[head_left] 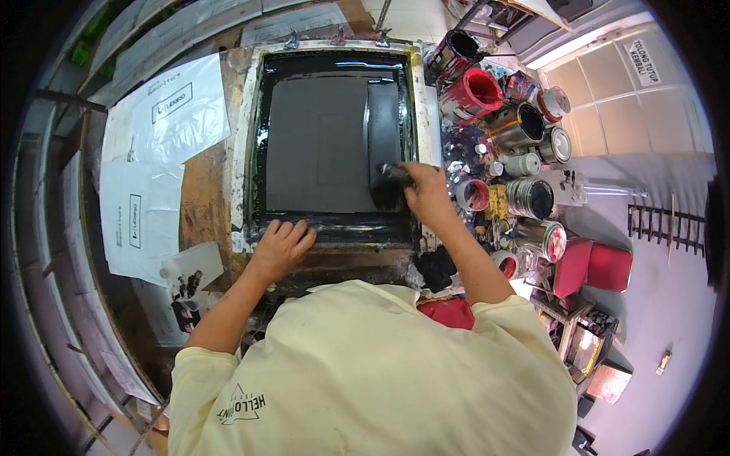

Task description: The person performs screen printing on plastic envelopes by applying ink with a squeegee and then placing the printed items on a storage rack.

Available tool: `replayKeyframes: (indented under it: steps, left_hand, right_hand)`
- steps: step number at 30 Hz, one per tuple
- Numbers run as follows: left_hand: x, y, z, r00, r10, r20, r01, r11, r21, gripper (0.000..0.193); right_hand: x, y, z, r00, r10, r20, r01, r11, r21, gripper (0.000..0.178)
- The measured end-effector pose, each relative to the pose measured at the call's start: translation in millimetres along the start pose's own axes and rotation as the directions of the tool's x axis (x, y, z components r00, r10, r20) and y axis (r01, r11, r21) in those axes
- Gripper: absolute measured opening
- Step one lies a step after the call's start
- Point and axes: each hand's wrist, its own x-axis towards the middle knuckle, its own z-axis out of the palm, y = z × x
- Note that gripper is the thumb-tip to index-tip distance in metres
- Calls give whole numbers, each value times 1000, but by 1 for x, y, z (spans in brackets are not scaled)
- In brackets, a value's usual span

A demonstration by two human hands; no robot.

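A screen-printing frame with pale, ink-stained edges lies in front of me. Its grey mesh panel is bordered by glossy black. Over the right side of the mesh, my right hand is closed on a black, ink-covered rag-like thing; its exact kind is hard to make out. A darker, shiny strip runs from there toward the far edge. My left hand rests at the frame's near edge, left of its middle, fingers apart and holding nothing.
Open paint cans, including a red-coated can and a silver can, crowd the right side. Printed white plastic sheets lie on the left. Clamps hold the frame's far edge. Shelving stands far left, a red chair right.
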Motion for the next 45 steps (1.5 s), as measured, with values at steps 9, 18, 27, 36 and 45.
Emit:
replayKeyframes:
  steps: [9, 18, 27, 36, 45]
  left_hand:
    - [-2, 1, 2, 997, 19, -79, -16, 999, 35, 42]
    - [-5, 4, 7, 992, 1, -126, 4, 999, 37, 38]
    - [-6, 3, 20, 995, -11, -96, 13, 1000, 19, 38]
    - [-7, -1, 26, 998, 57, -6, -56, 997, 51, 40]
    - [-16, -7, 43, 994, 101, 33, -103, 993, 58, 48]
  right_hand:
    - [-19, -13, 33, 970, -102, 222, 190, 888, -419, 36]
    - [-45, -30, 19, 976, -107, 190, 171, 917, -360, 41]
    - [-29, -18, 46, 982, -74, 176, 136, 919, -371, 45]
    - [-59, -18, 54, 993, -67, 97, 98, 923, -372, 38]
    - [-58, -5, 78, 995, -74, 70, 95, 917, -387, 48]
